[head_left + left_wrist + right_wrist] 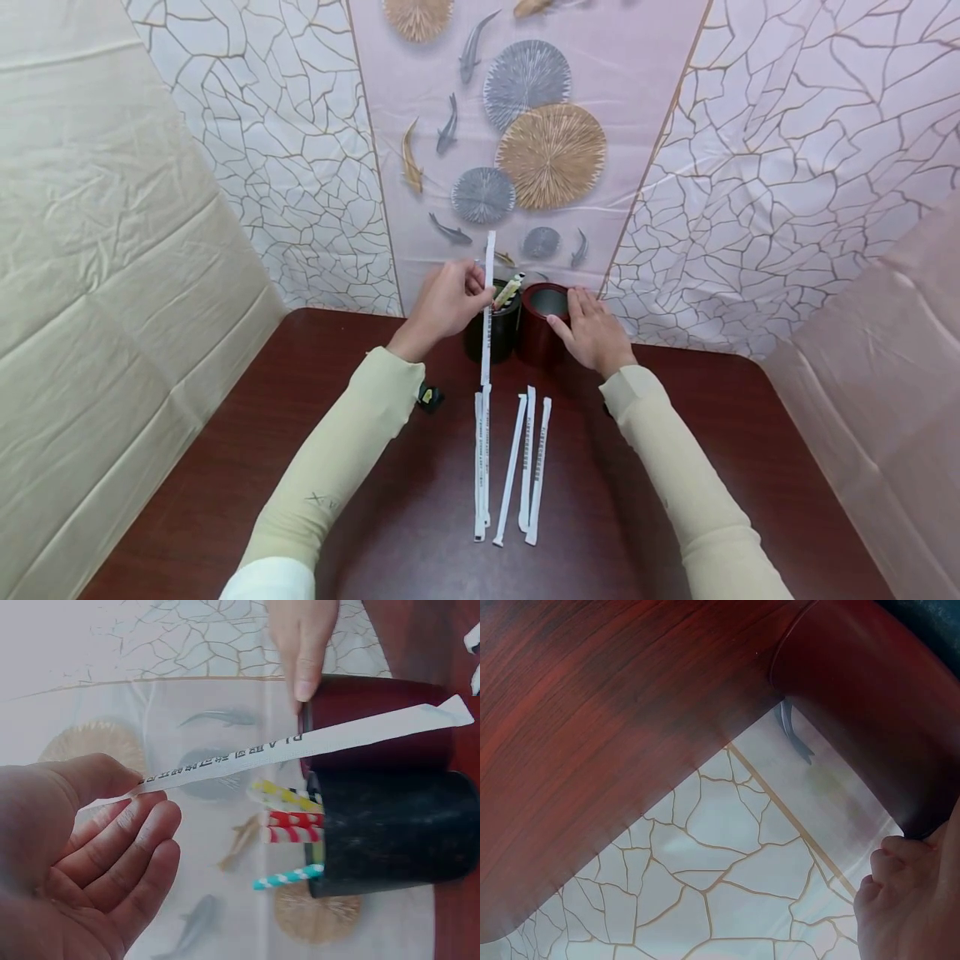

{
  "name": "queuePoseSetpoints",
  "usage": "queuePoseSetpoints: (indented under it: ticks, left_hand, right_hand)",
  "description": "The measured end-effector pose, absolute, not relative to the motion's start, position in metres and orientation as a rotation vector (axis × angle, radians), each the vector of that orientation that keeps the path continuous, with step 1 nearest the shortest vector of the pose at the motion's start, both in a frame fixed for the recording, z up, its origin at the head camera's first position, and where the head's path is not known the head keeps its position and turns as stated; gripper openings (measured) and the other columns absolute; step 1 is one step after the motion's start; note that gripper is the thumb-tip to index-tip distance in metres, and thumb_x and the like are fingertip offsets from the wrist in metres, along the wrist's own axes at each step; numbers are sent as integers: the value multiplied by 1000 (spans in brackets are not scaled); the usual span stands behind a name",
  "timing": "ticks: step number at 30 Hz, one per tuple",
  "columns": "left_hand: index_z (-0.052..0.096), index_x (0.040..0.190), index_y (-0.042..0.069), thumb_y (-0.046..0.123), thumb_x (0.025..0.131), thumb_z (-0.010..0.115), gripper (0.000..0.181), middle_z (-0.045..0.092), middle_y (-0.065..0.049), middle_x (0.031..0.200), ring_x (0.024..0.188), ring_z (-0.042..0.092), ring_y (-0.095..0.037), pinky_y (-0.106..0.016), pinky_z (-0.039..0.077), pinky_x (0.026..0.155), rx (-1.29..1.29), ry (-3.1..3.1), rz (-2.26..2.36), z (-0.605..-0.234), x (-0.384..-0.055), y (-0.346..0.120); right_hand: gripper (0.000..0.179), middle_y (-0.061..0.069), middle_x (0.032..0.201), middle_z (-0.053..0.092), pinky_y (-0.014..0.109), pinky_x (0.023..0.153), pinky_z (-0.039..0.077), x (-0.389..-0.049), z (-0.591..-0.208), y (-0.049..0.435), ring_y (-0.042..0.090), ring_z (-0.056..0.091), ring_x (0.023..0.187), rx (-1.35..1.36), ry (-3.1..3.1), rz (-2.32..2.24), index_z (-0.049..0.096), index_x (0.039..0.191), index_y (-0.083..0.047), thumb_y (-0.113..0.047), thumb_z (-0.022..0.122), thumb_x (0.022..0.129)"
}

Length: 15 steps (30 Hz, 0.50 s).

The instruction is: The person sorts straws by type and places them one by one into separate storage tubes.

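My left hand (450, 296) pinches a white paper-wrapped straw (486, 354) between thumb and fingertips. The straw stands nearly upright in the head view, in front of a black cup (480, 342). In the left wrist view, dark print runs along its wrapper, and the other fingers are loosely bent. Inside the black cup are a yellow-patterned straw (281, 796), red patterned straws (292, 826) and a teal striped straw (289, 877). My right hand (597, 333) rests on the rim of a dark red cup (538, 346), fingers extended along its right side and thumb near the front.
Several more wrapped straws (527, 475) lie lengthwise on the dark wood table (360, 517), in front of the cups. The two cups stand side by side near the back edge. A patterned cloth backdrop (551, 158) hangs right behind them.
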<state>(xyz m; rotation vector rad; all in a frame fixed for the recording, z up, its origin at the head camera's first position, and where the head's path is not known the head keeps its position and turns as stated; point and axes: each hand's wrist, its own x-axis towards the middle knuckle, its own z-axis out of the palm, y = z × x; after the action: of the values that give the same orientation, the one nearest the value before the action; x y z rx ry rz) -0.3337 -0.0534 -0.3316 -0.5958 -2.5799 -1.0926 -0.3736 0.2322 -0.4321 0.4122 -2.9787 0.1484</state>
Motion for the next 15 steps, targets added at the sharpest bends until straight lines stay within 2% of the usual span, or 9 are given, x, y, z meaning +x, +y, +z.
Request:
queuePoseSetpoints:
  ticks: [6,15]
  left_hand:
    - [70,88,9,17,95,72,11,79,-4,85,78,72,-15,-31,57,77,-614,-2521,-1053,-314,-340,-42]
    - [71,95,5,17,98,73,13,82,-7,89,83,79,-19,-35,60,84,-619,-2383,-1078,-304,-351,-28]
  right_hand:
    - [84,28,174,17,56,133,19,-372,-432,232,44,18,163,414,-2995,160,16,166,7,-58,24,113]
    - [85,27,175,17,56,133,18,-372,-432,233,44,18,163,395,-2994,160,15,167,6,-59,23,113]
